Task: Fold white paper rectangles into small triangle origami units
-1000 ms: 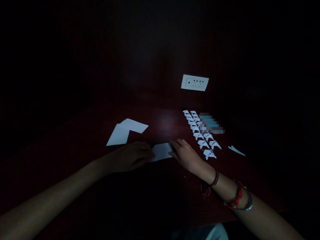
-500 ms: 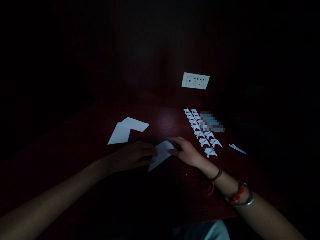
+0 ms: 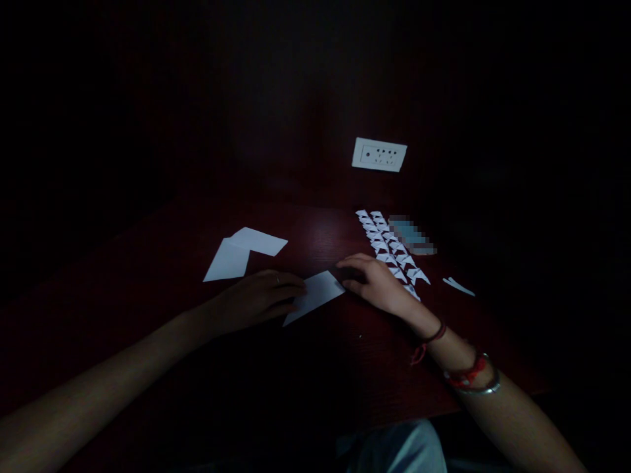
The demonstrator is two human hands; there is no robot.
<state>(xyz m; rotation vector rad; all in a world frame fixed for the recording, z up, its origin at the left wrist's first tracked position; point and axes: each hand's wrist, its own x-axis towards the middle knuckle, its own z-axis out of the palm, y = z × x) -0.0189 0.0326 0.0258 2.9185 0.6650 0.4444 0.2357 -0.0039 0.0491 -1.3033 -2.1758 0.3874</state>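
A white sheet of paper (image 3: 318, 293) lies slanted on the dark red table in front of me. My left hand (image 3: 261, 299) rests at its left end, fingers stretched out and apart, their tips over the paper. Just off the sheet's right corner is my right hand (image 3: 372, 282), its fingers loosely bent and spread with nothing visible in them. Several small folded white paper pieces (image 3: 387, 256) stand in two rows beyond the right hand, which hides some of the nearest ones. Two more white sheets (image 3: 227, 259) overlap at the back left.
A pixelated phone-like flat object (image 3: 414, 236) lies beside the folded rows. Thin white paper strips (image 3: 458, 286) are on the right. A white socket plate (image 3: 379, 155) is on the wall behind the table (image 3: 394, 374). Much of the surroundings is too dark to make out.
My right hand has moved right, off the paper, and now covers part of the folded rows. The left hand stays at the paper's left end. The whole view has shifted slightly.
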